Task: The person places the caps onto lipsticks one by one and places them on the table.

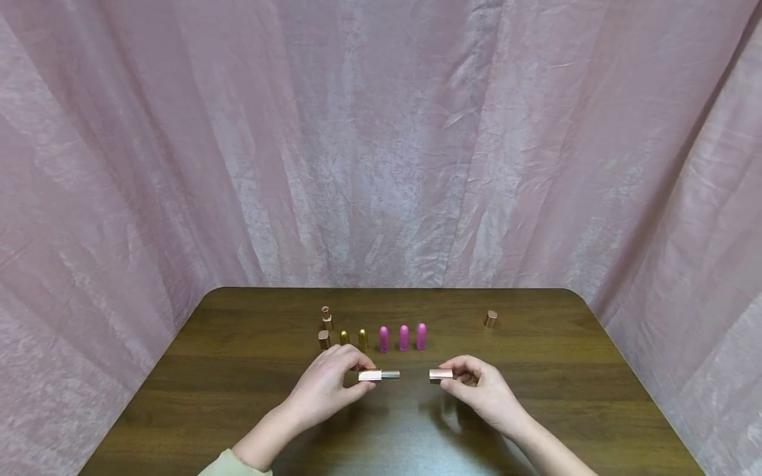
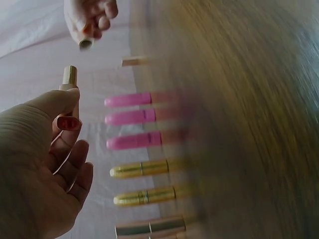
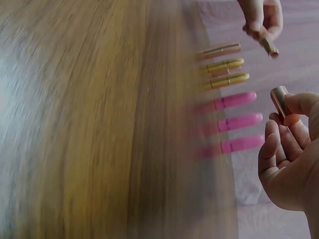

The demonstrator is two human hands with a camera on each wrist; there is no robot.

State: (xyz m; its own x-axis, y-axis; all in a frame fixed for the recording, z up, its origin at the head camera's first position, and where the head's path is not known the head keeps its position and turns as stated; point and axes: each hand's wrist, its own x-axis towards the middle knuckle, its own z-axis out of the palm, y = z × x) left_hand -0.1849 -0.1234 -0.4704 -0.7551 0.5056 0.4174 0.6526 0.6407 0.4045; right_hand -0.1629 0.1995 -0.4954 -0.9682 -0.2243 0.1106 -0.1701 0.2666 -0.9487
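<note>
Between thumb and fingertips my left hand (image 1: 321,389) pinches a rose-gold lipstick tube (image 1: 370,375), level above the table. Its narrower shiny inner tube (image 2: 71,75) points right. My right hand (image 1: 487,391) pinches a matching lipstick cap (image 1: 439,375) with its fingertips. In the right wrist view, that cap (image 3: 280,99) is held at one end by thumb and fingers. A short gap separates tube and cap, which lie roughly in line. Three pink bullet-shaped tubes (image 1: 403,338) and two gold ones (image 1: 363,340) stand behind the hands.
At the row's left end stands a rose-gold cap (image 1: 324,340), with an uncapped lipstick tube (image 1: 327,319) behind it. Another rose-gold cap (image 1: 491,319) stands apart at the back right. Pink curtains (image 1: 381,145) hang behind the brown wooden table (image 1: 238,370).
</note>
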